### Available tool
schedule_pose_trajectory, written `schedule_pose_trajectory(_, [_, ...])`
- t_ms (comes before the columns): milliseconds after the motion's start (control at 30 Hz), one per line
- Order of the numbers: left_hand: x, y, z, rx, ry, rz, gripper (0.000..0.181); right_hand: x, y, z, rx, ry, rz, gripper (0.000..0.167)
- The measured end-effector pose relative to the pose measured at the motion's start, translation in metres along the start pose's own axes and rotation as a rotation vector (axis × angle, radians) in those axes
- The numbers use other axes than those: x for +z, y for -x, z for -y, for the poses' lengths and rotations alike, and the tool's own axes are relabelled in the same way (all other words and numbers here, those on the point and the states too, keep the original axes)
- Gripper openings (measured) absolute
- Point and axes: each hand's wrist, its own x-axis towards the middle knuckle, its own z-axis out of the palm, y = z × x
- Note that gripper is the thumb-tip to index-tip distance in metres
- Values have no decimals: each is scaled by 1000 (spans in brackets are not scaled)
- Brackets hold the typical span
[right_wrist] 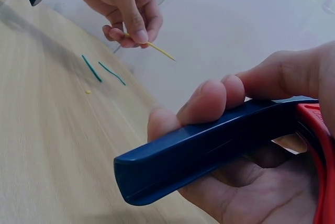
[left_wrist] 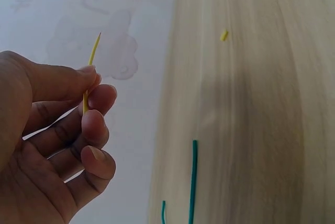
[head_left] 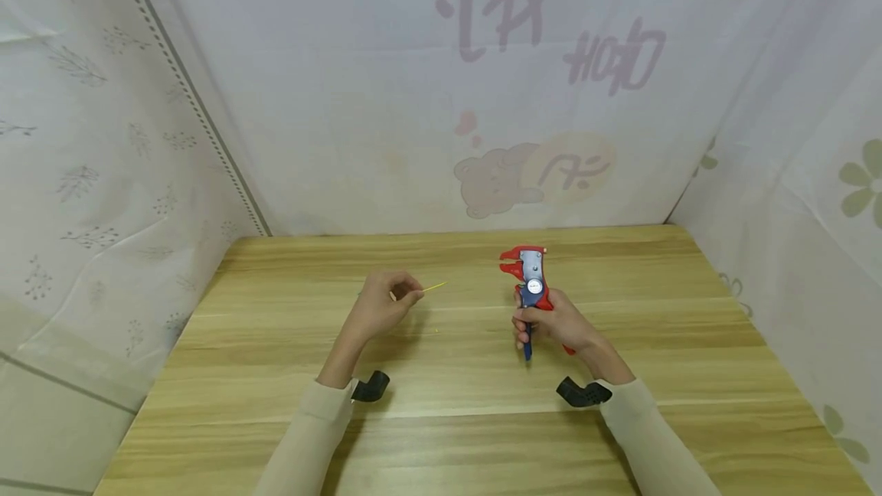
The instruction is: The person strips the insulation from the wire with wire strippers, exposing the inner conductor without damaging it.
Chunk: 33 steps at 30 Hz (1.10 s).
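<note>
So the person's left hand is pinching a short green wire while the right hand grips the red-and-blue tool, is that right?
Not quite: the short wire pinched in the left hand is yellow, not green, as the left wrist view shows. The right hand does grip the red-and-blue tool.

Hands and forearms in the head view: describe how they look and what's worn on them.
The left hand and right hand are bare, with no gloves. Long, plain cream sleeves, left and right, end near the wrists. A black, bent wrist camera juts inward by each cuff, left and right. No cables show.
</note>
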Motion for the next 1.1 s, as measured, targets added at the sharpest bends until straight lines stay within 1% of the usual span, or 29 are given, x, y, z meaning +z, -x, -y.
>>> schedule_pose_trajectory(133, [-1,3,4,-14,1,-1,10,-4,2,-4,-7,-8,-1,10])
schedule_pose_trajectory(200, [-2,3,6,-17,0,-1,10,-7,3,-6,-12,-3,-2,13])
schedule_pose_trajectory(333, [-3,5,12,-29,-12,-5,10,-11,5,-8,-6,10,-15,26])
schedule_pose_trajectory(467, [-4,6,19,-42,-19,-7,10,-13,8,-10,14,13,-29,33])
schedule_pose_trajectory(633, [-6,7,26,-75,-33,-13,7,-15,10,-13,42,10,-40,30])
schedule_pose_trajectory(800, [-8,9,30,-104,-42,-9,7,-18,12,-16,47,16,-38,30])
schedule_pose_trajectory(933, [-11,12,36,-107,-47,-8,7,-21,14,-19,35,9,-18,33])
schedule_pose_trajectory(1100, [-16,14,42,-116,-44,-10,8,-27,17,-23,21,-19,16,30])
